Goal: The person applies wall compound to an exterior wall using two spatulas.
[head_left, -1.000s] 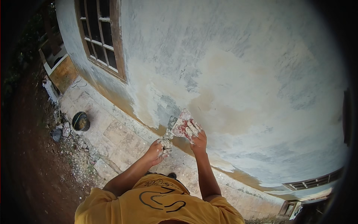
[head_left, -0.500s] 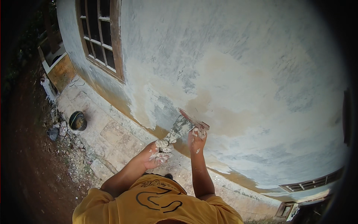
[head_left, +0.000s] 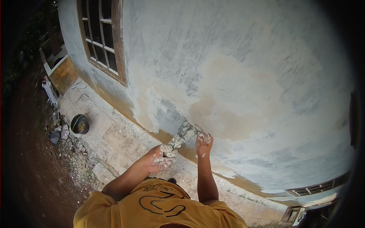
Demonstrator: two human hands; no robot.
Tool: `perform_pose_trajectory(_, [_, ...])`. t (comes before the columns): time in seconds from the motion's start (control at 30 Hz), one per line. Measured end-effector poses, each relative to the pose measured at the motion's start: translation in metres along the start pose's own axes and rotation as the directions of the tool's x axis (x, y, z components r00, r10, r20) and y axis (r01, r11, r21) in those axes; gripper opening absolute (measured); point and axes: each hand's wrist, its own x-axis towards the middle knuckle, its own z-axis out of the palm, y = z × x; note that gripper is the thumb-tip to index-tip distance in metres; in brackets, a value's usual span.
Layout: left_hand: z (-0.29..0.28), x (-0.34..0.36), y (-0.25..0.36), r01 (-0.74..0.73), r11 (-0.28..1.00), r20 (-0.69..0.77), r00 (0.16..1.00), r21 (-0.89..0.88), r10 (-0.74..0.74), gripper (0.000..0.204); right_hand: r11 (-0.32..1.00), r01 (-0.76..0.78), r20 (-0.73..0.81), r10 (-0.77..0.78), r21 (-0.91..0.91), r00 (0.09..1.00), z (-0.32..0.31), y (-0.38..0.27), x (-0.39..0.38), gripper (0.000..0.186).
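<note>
My left hand, caked with white putty, is closed round the lumpy handle of a wide putty knife. Its putty-smeared blade points up and right toward the wall. At that blade's far end, my right hand grips a thin flat spreader, which shows almost edge-on. The two tools meet or overlap; I cannot tell whether they touch. Behind them rises a wall with patchy grey, white and tan coating. White smears also cover my right fingers.
A wood-framed window is at the upper left. On the paved ledge along the wall's foot stands a black bucket. Rubble and a dark plastic bag lie beside the ledge.
The spreader in my right hand has turned from showing its reddish face to nearly edge-on. My right hand has shifted slightly right and down; my left hand has barely moved.
</note>
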Motion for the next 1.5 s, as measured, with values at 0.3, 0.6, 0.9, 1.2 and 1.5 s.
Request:
perform_pose_trajectory(0.3, [-0.002,-0.005,0.001,-0.063,0.995,0.110,0.992,0.076,0.055,0.017,0.975,-0.065,-0.049,0.056,-0.212,0.997,-0.009,-0.005,0.000,0.032])
perform_pose_trajectory(0.6, [-0.030,0.014,0.002,-0.505,0.616,0.140,0.829,0.604,0.542,0.014,0.936,-0.040,-0.170,0.106,0.351,0.980,-0.007,-0.020,-0.005,0.041])
perform_pose_trajectory(0.9, [-0.071,0.036,0.014,-0.446,0.277,0.267,0.822,0.851,0.502,0.042,0.840,-0.233,-0.020,0.278,0.490,0.960,0.010,-0.041,-0.021,0.041])
perform_pose_trajectory(1.2, [-0.035,0.033,0.000,-0.014,-0.033,0.027,0.905,0.999,0.424,0.055,0.884,-0.274,-0.159,0.354,0.379,0.922,0.004,-0.036,-0.036,0.037])
perform_pose_trajectory(1.5, [-0.030,0.043,-0.009,0.050,-0.509,0.183,0.900,0.859,0.396,0.049,0.869,-0.250,-0.148,0.340,0.426,0.929,-0.035,-0.030,-0.049,0.038])
